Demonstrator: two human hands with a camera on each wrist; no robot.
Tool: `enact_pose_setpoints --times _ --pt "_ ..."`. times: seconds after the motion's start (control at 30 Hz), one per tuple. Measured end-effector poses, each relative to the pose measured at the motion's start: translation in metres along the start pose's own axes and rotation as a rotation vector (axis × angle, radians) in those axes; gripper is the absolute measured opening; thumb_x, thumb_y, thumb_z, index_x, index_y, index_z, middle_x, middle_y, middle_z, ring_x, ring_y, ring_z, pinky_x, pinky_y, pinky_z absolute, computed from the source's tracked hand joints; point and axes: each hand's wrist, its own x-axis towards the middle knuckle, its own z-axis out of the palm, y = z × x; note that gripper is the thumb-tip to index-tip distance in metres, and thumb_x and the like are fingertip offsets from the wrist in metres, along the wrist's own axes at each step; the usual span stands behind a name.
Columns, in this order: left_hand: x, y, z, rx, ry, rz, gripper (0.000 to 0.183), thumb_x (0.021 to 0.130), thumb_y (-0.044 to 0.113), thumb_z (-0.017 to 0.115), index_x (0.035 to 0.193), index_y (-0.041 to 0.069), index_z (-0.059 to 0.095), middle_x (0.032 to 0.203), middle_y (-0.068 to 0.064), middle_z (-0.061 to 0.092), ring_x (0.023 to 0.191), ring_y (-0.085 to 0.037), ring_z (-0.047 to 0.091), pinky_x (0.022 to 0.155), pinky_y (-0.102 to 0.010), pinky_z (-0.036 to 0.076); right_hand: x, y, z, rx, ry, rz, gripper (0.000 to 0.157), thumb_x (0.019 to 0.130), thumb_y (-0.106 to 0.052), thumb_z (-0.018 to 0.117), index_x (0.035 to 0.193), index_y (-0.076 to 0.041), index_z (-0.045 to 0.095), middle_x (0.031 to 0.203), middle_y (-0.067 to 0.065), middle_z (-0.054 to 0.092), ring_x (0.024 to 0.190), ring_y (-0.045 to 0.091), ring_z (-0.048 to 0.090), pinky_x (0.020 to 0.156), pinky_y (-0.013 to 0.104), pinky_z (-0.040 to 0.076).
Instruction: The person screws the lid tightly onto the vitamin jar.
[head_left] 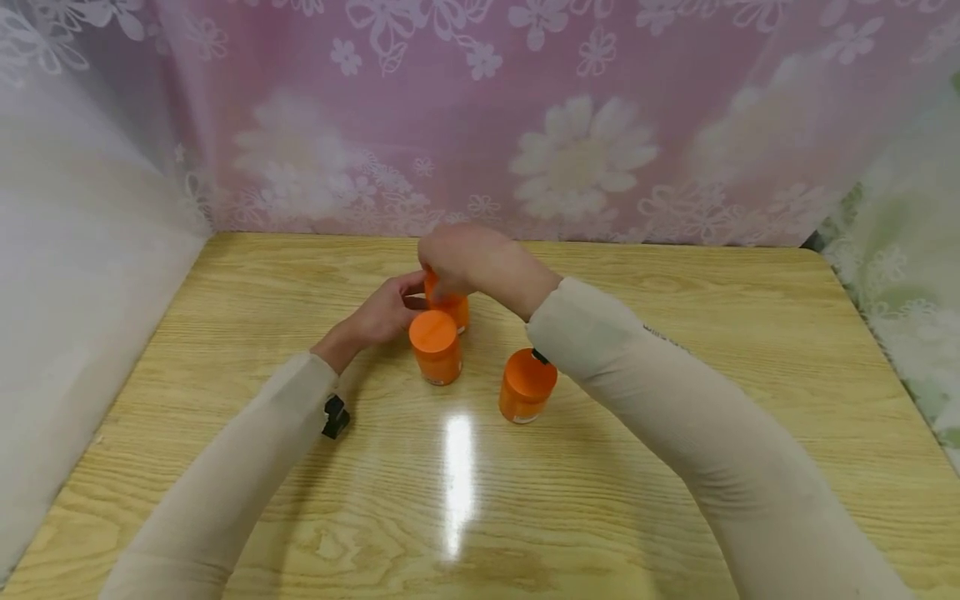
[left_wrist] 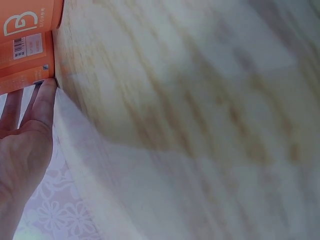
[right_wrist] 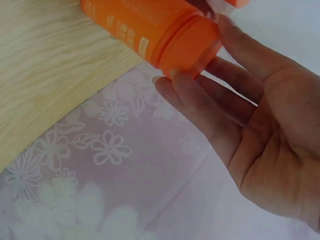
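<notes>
Three orange jars with orange lids are on the wooden table. Around the lid [right_wrist: 192, 47] of the back jar [head_left: 456, 315], my right hand [head_left: 468, 260] curls its fingers and thumb from above. My left hand [head_left: 381, 312] holds that jar low on its left side, thumb and fingers spread round it. Printed labels and a barcode [left_wrist: 20, 48] show beside the left fingertips in the left wrist view. Close in front of the held jar stands a second jar [head_left: 437, 350], upright with its lid on. My right hand hides much of the held jar in the head view.
A third lidded jar [head_left: 527, 387] stands farther right, below my right sleeve [head_left: 600, 333], which overlaps its lid's edge. The wooden table [head_left: 360, 500] ends at a pink flowered curtain [head_left: 450, 142] behind. Pale cloth [head_left: 82, 275] hangs along the left side.
</notes>
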Motion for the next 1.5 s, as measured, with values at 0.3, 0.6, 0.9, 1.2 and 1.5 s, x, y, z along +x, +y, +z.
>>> enact_pose_setpoints --times 0.3,0.6,0.9,1.2,1.5 --pt "-0.001 0.0 0.002 -0.008 -0.005 -0.002 0.05 0.091 -0.004 0.059 0.139 0.0 0.044 0.136 -0.016 0.049 0.119 -0.033 0.052 0.098 -0.04 0.044 -0.005 0.014 -0.003 -0.03 -0.055 -0.022 0.053 0.094 -0.045 0.055 0.139 -0.019 0.046 0.137 0.002 0.049 0.119 0.021 0.048 0.095 0.037 0.041" --pt "-0.001 0.001 0.002 -0.005 0.009 0.0 0.05 0.09 -0.008 0.058 0.138 -0.003 0.043 0.136 -0.02 0.048 0.118 -0.036 0.052 0.098 -0.041 0.044 -0.008 0.014 0.002 0.025 -0.015 -0.153 0.041 0.091 -0.011 0.064 0.131 -0.014 0.057 0.125 0.003 0.055 0.109 0.02 0.049 0.096 0.033 0.041" --pt "-0.002 0.001 0.001 0.017 0.023 0.003 0.05 0.091 -0.003 0.059 0.139 0.001 0.045 0.136 -0.015 0.049 0.12 -0.032 0.051 0.099 -0.04 0.043 -0.005 0.004 0.005 0.002 0.048 -0.029 0.034 0.09 -0.028 0.067 0.117 -0.008 0.06 0.103 0.004 0.06 0.089 0.02 0.054 0.079 0.032 0.047" --pt "-0.001 0.0 0.004 0.032 0.026 0.019 0.044 0.091 -0.002 0.06 0.134 0.0 0.05 0.132 -0.015 0.053 0.118 -0.03 0.054 0.097 -0.039 0.044 -0.004 0.0 0.008 -0.101 0.037 0.13 0.049 0.093 -0.059 0.048 0.094 -0.011 0.059 0.076 0.0 0.049 0.066 0.016 0.051 0.054 0.028 0.041" --pt "-0.002 0.001 0.002 0.007 0.031 -0.014 0.05 0.09 -0.007 0.059 0.137 -0.005 0.043 0.135 -0.021 0.047 0.119 -0.037 0.052 0.097 -0.04 0.045 -0.007 0.01 0.006 -0.067 0.008 -0.201 0.041 0.093 -0.016 0.064 0.133 -0.018 0.057 0.128 0.0 0.053 0.115 0.018 0.049 0.097 0.033 0.041"
